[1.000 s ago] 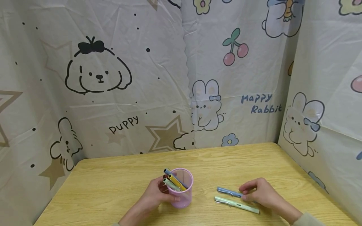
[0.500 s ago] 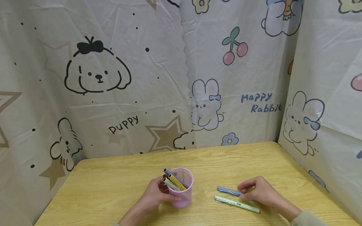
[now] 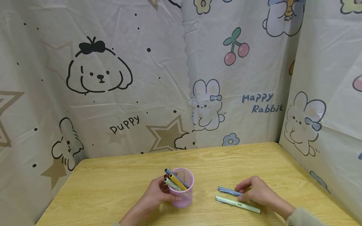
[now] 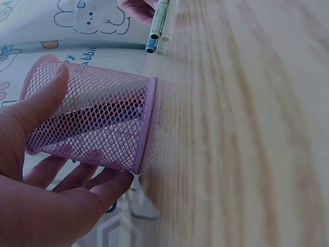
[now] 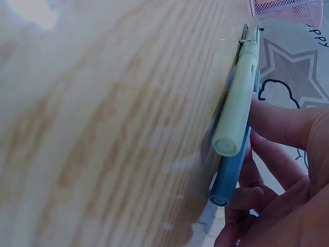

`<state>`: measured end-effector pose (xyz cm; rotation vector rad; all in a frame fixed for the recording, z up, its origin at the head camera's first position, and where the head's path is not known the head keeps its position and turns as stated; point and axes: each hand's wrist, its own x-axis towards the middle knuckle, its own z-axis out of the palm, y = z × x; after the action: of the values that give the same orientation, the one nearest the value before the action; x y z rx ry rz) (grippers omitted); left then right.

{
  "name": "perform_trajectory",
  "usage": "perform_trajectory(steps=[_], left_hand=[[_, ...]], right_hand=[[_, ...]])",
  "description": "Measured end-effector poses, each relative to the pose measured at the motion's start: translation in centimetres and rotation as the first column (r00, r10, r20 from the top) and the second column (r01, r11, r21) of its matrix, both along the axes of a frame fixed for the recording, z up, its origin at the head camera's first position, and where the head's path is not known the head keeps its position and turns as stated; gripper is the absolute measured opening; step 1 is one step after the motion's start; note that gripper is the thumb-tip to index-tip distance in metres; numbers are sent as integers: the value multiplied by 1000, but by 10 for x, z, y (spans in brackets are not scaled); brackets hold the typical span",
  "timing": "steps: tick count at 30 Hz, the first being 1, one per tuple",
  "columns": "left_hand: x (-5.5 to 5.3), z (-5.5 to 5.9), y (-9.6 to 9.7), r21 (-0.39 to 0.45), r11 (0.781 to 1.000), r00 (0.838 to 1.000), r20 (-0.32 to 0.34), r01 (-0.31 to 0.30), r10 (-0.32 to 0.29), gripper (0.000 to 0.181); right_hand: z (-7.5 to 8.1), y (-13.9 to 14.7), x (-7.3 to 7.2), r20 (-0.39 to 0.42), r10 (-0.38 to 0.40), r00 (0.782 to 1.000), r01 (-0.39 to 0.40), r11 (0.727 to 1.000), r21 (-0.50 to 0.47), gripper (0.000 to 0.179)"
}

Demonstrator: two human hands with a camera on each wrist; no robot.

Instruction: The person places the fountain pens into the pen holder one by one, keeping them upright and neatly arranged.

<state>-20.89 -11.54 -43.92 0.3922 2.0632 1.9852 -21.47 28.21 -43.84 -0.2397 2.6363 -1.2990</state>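
Observation:
My left hand (image 3: 155,193) holds a pink mesh pen cup (image 3: 183,198), thumb on the near side and fingers curled round the other. Inside it lean a blue pen (image 3: 168,171), a yellow pen (image 3: 177,182) and a pale green pen (image 3: 171,184). On the table to the right lies another blue pen (image 3: 226,191), which my right hand (image 3: 258,193) pinches between thumb and fingers. Nearer me a light green pen (image 3: 237,205) lies beside it; the right wrist view shows this green pen (image 5: 236,113) in front of the blue pen (image 5: 229,177).
The wood-grain table (image 3: 118,175) carries all of these. Behind it and at both sides hangs a printed cloth (image 3: 158,78) with puppies, rabbits and stars. The cup stands left of the two loose pens, with a gap of bare wood between.
My right hand has slid a little to the left along the blue pen, which stays about where it was. The left hand and the cup have hardly moved.

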Motion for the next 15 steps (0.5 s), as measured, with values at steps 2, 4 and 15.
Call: perform_trajectory(steps=[2, 4, 15], left_hand=[[0, 0, 0, 0, 1000, 1000, 2, 2, -2, 85], [0, 1, 0, 1, 1000, 1000, -1, 4, -4, 85], [-1, 0, -1, 10, 1000, 1000, -4, 4, -4, 86]], right_hand=[[0, 0, -1, -2, -1, 1000, 1, 1000, 9, 27], [-1, 0, -1, -5, 0, 1000, 0, 1000, 18, 26], [0, -2, -1, -39, 16, 999, -16, 1000, 9, 22]])
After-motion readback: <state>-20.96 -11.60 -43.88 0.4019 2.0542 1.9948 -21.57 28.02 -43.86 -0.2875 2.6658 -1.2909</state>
